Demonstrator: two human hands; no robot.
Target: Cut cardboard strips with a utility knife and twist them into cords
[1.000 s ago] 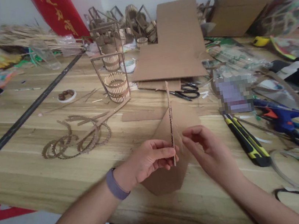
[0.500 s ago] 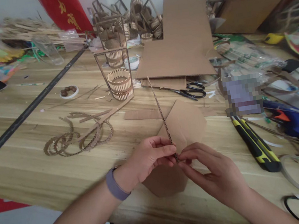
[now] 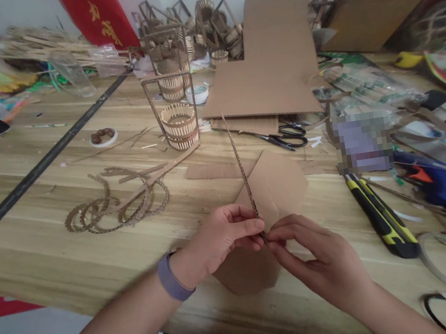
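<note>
A thin corrugated cardboard strip [image 3: 241, 167] stands edge-on, rising away from my fingers. My left hand [image 3: 232, 232], with a wristband, pinches its near end between thumb and fingers. On the other side of that end, my right hand [image 3: 309, 251] is closed in a pinch on the strip's tip, mostly hidden by the fingers. Beneath both hands lies a cut cardboard piece [image 3: 248, 271] with angled edges. Just beyond is another flat cardboard piece [image 3: 278, 187]. Curled cardboard strips [image 3: 116, 204] lie to the left.
Farther back stands a small handled bucket [image 3: 179, 126] of wooden slats. Scissors [image 3: 285, 137] lie by a large cardboard sheet [image 3: 269, 83]. On the right are a box cutter [image 3: 381, 216] and a blue glue gun [image 3: 436, 181]. A long dark bar [image 3: 48, 161] crosses the table at left.
Almost nothing differs. Both hands keep their pinch on the cardboard strip, and its far end has shifted very slightly to the right.
</note>
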